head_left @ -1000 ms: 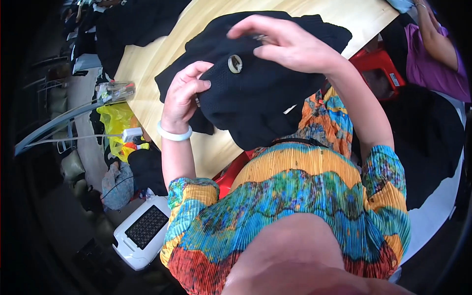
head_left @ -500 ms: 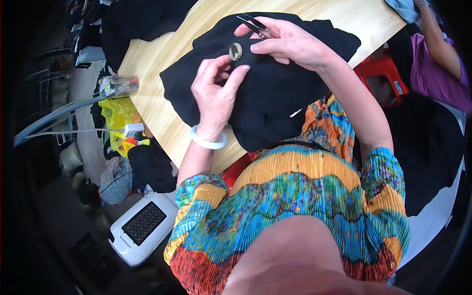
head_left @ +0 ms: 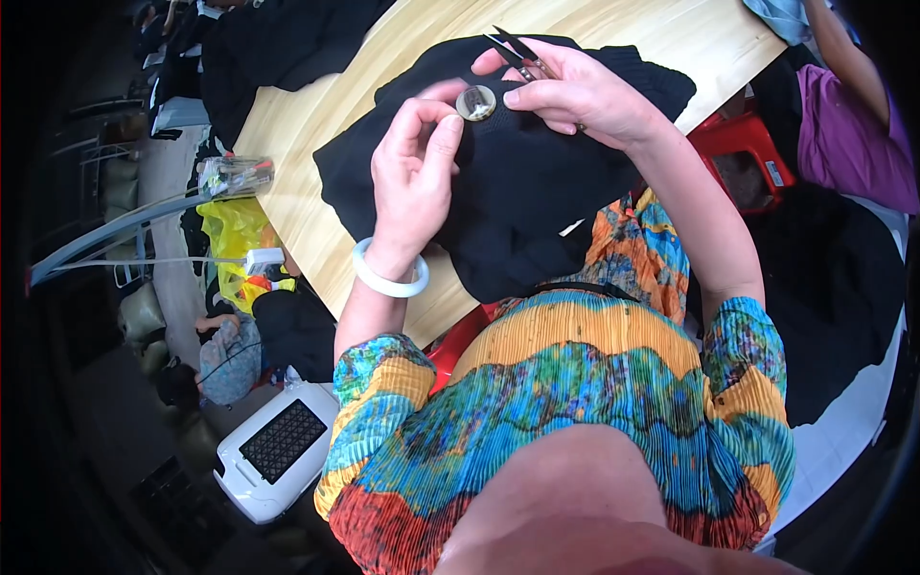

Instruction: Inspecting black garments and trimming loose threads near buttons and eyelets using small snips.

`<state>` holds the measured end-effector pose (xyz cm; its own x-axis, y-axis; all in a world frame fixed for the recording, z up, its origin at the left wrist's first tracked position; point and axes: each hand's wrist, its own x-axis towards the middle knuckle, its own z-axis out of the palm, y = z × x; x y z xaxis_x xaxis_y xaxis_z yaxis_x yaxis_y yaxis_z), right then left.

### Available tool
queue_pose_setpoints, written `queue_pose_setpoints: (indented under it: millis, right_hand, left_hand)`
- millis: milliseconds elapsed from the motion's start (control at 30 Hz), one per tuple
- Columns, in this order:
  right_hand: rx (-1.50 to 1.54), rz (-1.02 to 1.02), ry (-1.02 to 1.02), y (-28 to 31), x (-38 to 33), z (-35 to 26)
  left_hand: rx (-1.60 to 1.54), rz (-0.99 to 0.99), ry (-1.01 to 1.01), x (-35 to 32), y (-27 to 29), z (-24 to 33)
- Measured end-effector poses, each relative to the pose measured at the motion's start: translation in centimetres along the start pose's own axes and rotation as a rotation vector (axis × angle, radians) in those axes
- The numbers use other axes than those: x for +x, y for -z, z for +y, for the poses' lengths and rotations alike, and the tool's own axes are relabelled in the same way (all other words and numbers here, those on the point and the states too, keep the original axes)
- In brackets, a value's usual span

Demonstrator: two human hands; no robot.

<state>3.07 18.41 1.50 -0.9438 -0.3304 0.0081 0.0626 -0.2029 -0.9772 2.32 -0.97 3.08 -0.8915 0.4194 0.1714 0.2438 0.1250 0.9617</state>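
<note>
while the left hand [head_left: 410,182] pinches black fabric just beside a round metallic button [head_left: 475,103], its fingers [head_left: 443,144] curl closed on the cloth, thumb and forefinger tips right at the button's lower left edge. right hand [head_left: 575,96] sits just across the button, forefinger tip touching its right rim, and it's clenched on small thread snips [head_left: 517,50] whose dark blades stick out past the knuckles toward the far side of the tabletop [head_left: 316,220]. button lies on top of the black garment [head_left: 537,192], near its upper middle, between the two hands. garment is bunched up in a heap, partly on the light wood tabletop and partly hanging off the near edge toward the person's lap. white bangle [head_left: 388,278] on the left wrist. person wears a pleated multicolour top [head_left: 575,402]. left of the tabletop: a clear plastic box [head_left: 235,175], a yellow bag [head_left: 235,235], and lower down on the floor a white heater-like appliance with a dark grille [head_left: 278,446]. red stool [head_left: 743,163] to the right, and another person in a purple top [head_left: 848,134] at the far right edge. more dark cloth [head_left: 268,48] piled at the tabletop's far left end.
</note>
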Motion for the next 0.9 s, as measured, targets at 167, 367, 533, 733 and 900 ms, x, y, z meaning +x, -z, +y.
queue_pose_setpoints:
  millis: [167,367,533,733,900]
  right_hand:
    - [-0.605,0.552,0.262,-1.2,-1.3,0.2]
    - [-0.072,0.238,0.064,-4.8,-5.3,-2.6]
    - [0.07,0.142,-0.084,-5.1,-5.3,-1.5]
    - [0.094,0.159,-0.124,-4.8,-4.7,-1.3]
    - [0.105,0.18,-0.126,-4.4,-4.4,-1.2]
  left_hand:
    - [-0.499,-0.043,0.298,0.9,1.1,0.9]
    - [-0.587,-0.091,0.355,2.0,1.3,1.8]
    - [-0.562,-0.134,0.398,2.3,0.4,1.7]
    - [-0.656,-0.158,0.311,1.6,-0.3,1.2]
    - [-0.657,-0.168,0.218,1.1,-0.8,0.3]
